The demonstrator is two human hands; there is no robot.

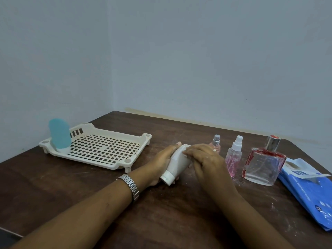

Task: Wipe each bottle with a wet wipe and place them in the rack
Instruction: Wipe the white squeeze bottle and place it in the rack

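Left hand: clasped round white bottle, steadying it for wiping. Right hand: laid over it, grip unclear. Rack at ten o'clock.

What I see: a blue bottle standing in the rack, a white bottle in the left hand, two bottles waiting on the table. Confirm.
Not two: the head view shows three waiting on the table: a small pink spray bottle, a taller pink spray bottle and a square glass bottle. The rest holds.
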